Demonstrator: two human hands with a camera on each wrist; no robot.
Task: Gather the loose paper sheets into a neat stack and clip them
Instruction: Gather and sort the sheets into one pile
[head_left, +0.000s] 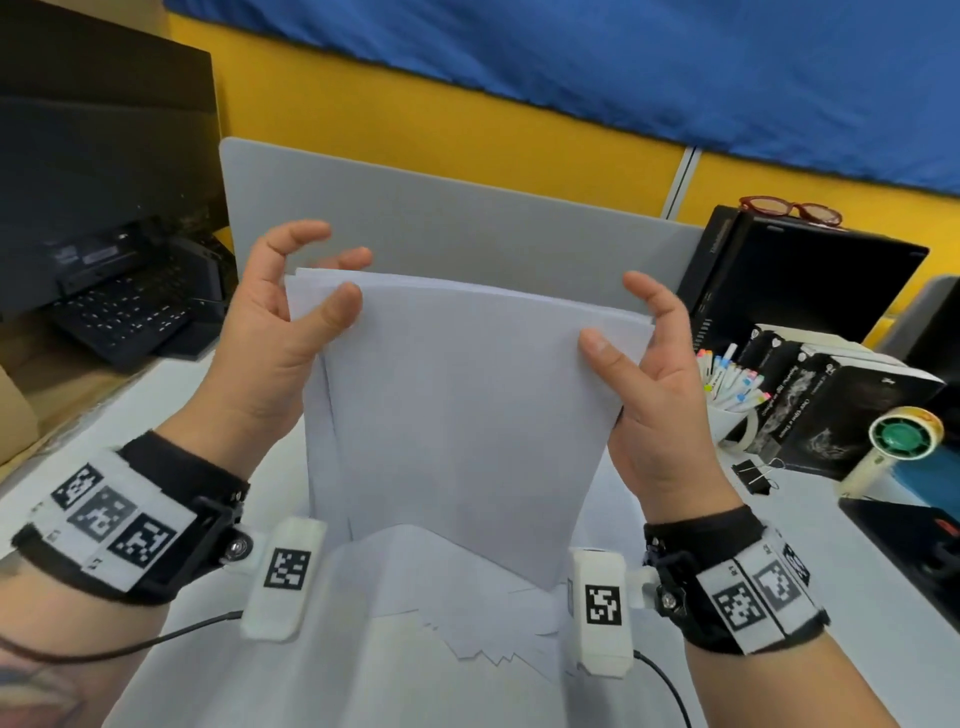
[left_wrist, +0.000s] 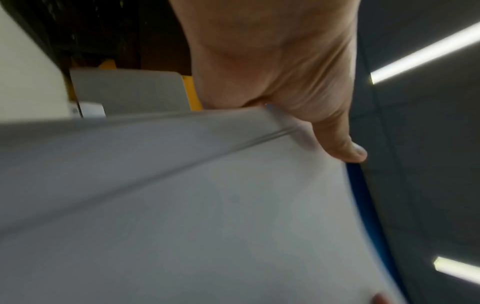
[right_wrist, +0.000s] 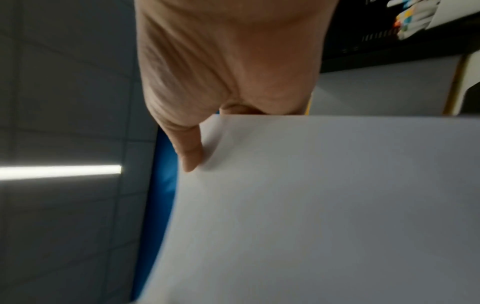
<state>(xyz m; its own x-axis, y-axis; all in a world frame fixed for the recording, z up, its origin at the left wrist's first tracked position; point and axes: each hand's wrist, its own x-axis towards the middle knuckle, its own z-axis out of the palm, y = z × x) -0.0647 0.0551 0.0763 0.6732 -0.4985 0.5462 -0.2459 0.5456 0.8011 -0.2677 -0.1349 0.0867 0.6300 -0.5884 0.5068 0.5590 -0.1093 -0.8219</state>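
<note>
Above the pale table (head_left: 675, 519), the white paper sheets (head_left: 457, 415) stand upright (left edges uneven), the left hand (head_left: 270, 338) and right hand (head_left: 654, 395) each gripping a side.

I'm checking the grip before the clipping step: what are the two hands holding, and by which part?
Both hold the paper stack upright by its side edges near the top: left hand on the left edge, right hand on the right, thumbs on the front sheet.

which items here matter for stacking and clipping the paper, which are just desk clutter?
Job: paper stack, held upright by left hand and right hand; loose sheets on the desk; binder clip.

Clutter: keyboard, glasses, marker cup, books, handheld fan.
</note>
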